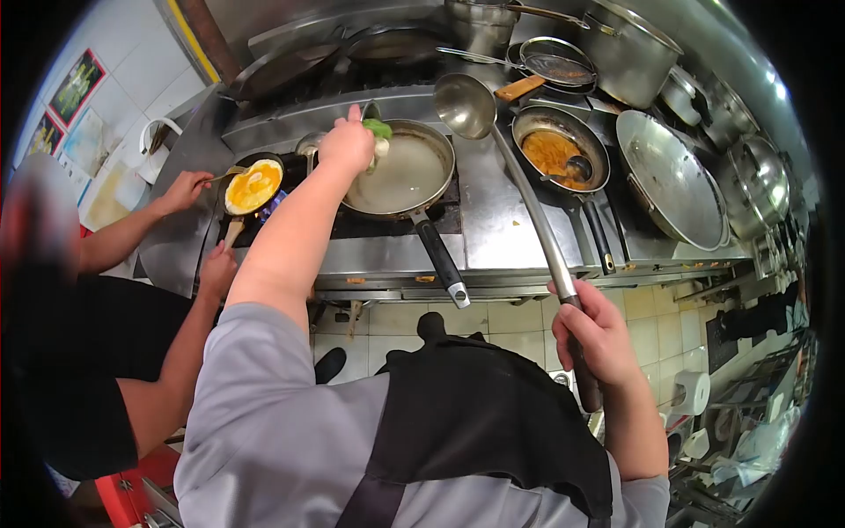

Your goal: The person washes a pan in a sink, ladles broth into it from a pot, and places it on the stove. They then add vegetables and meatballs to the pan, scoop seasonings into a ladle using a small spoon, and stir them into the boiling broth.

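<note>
My left hand (348, 143) is closed at the upper left rim of a frying pan (405, 176) that holds a pale cloudy liquid. Something green and leafy (378, 129) shows beside its fingers, with a small metal edge above it; what exactly the fingers hold is partly hidden. My right hand (594, 330) is wrapped around the dark handle of a long ladle (535, 211). The ladle's round bowl (465, 106) is up between that pan and a smaller pan (562, 150) with an orange-brown sauce and a spoon in it.
At the left, a co-worker's hands hold a fork and the handle of a small pan (253, 185) with egg over a blue flame. A wok (673, 180), a large pot (629, 53) and strainers (556, 62) stand at the right and back. A black pan handle (442, 262) juts over the stove's front edge.
</note>
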Demonstrator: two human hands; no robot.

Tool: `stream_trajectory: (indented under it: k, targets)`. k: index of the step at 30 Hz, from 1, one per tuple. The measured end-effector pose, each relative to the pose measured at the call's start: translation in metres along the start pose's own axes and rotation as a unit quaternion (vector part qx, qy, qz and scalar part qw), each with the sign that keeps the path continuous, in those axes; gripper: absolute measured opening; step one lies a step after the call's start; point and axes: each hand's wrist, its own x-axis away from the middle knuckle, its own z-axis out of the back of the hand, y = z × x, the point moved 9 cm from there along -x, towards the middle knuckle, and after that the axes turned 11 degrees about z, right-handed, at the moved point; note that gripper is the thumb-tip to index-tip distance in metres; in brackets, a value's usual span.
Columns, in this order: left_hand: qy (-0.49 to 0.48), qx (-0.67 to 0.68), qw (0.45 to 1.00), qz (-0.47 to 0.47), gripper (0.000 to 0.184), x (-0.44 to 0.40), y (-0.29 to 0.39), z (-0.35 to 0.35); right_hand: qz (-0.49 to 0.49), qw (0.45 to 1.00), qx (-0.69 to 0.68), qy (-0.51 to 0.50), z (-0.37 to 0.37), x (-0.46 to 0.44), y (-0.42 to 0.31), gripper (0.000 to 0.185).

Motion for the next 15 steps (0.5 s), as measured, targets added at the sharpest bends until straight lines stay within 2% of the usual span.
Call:
stream_trajectory:
  k: [3,6,12,15]
  targets:
    - [0.036,-0.082,0.993,-0.080,0.057,0.001,0.017,0.001,-0.004,1.000,-0.007,0.005,0.004,0.011,-0.003,0.032]
    - [0.063,-0.134,0.982,-0.118,0.060,-0.003,0.028,0.002,-0.002,1.000,-0.008,0.010,0.007,0.019,-0.002,0.032]
    - [0.148,-0.148,0.957,-0.201,0.062,0.012,0.044,0.026,0.007,1.000,-0.013,-0.001,0.009,0.027,-0.002,0.032]
    - [0.091,-0.035,0.990,-0.105,0.064,0.000,0.025,0.034,0.013,1.000,-0.014,-0.011,0.009,0.029,0.002,0.032]
